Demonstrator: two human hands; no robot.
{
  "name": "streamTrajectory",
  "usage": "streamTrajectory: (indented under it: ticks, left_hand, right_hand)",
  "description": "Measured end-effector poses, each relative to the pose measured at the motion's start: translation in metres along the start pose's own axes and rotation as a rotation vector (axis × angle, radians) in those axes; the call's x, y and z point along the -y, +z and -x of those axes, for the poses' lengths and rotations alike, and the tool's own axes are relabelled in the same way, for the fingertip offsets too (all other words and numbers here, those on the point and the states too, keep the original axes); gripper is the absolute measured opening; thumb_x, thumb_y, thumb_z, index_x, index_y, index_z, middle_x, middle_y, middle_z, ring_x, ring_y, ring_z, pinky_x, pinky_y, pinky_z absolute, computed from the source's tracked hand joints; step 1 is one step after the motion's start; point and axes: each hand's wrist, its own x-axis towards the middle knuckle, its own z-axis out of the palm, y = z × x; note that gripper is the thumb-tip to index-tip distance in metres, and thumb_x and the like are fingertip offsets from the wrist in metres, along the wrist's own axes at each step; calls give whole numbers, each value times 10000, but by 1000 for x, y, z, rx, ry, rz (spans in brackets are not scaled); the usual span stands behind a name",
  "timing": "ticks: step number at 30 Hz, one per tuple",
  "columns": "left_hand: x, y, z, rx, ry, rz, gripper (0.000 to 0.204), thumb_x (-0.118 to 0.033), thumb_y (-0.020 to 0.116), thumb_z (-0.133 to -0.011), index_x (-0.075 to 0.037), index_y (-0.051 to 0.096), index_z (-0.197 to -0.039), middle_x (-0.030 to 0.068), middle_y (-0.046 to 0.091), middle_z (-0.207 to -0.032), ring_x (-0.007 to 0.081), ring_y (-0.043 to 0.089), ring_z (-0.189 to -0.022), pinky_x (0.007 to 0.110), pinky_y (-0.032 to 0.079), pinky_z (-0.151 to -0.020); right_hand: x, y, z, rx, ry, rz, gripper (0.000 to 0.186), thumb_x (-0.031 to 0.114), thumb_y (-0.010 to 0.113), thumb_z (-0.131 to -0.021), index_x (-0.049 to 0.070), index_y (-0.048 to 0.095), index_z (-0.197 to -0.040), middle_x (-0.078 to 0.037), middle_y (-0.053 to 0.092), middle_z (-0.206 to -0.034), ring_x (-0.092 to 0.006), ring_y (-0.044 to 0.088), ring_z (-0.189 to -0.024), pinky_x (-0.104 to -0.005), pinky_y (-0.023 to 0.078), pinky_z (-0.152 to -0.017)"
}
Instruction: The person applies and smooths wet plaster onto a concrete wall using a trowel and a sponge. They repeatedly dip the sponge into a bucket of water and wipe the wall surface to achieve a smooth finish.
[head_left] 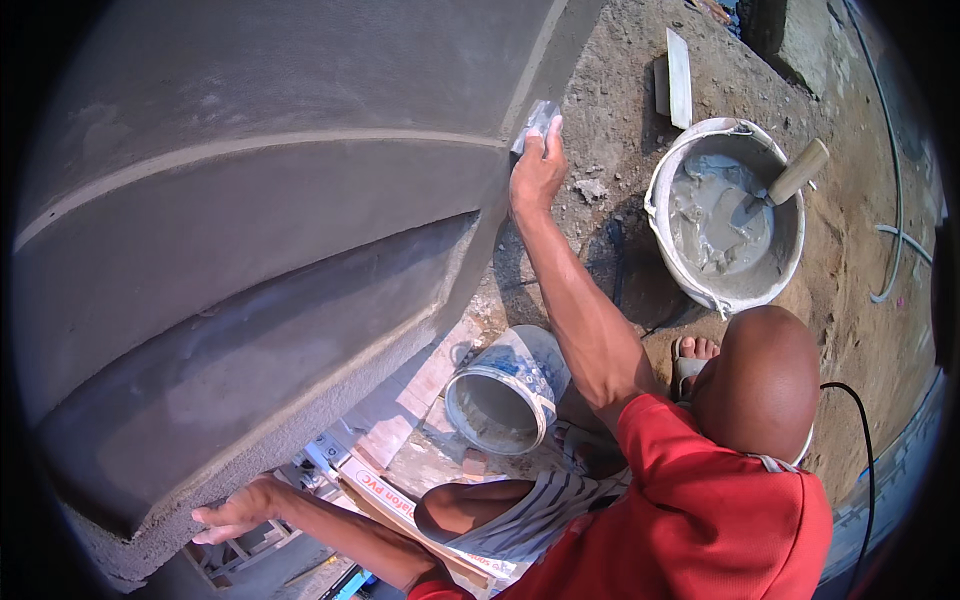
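Observation:
My right hand grips a small, flat, pale grey piece against the vertical edge of the grey plastered wall, near a lighter raised band crossing it. My left hand is at the rough lower edge of the plastered ledge, fingers extended and loosely apart, with no tool visible in it. Right of my raised arm, a white bucket holds wet grey mix, with a wooden-handled trowel standing in it. A second bucket lies tilted below my right arm, its inside coated grey.
A pale flat board and a concrete block rest on rough dirt ground. Hoses and a black cable run at the right. Pale tiles and printed cardboard lie below the ledge, beside my bent legs.

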Motion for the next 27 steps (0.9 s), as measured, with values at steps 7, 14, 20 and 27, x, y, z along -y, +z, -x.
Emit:
streamTrajectory:
  ticks: [7,14,20,27]
  left_hand:
    - [-17,11,11,-25,-29,-84,788,-351,569,-859,-91,187,-1497,155,229,-1493,322,361,-1305,480,375,-1048]
    - [-18,9,16,-56,-5,-47,775,-376,514,-868,-59,193,-1498,227,243,-1498,340,289,-1379,466,271,-1128]
    - [-24,12,20,-12,-48,-27,787,-380,528,-871,-72,167,-1499,175,200,-1502,311,352,-1316,472,379,-1056]
    - [-12,0,10,20,-9,-105,773,-385,488,-902,-56,130,-1502,204,170,-1505,348,329,-1332,472,384,-1059]
  right_hand:
    - [-57,-8,75,57,303,-26,576,143,488,-931,-45,304,-1443,-222,469,-1393,-291,471,-1276,-344,337,-1066]
    - [-11,1,-8,55,-46,-48,575,264,504,-947,42,344,-1452,-281,417,-1352,-400,438,-1225,-428,340,-1044]
    - [-45,-2,-4,-6,47,48,562,263,483,-955,49,340,-1455,-287,478,-1295,-398,480,-1166,-424,360,-1018]
    - [-32,-11,100,131,156,-3,566,156,507,-938,-51,325,-1433,-232,406,-1437,-287,426,-1309,-336,321,-1076]
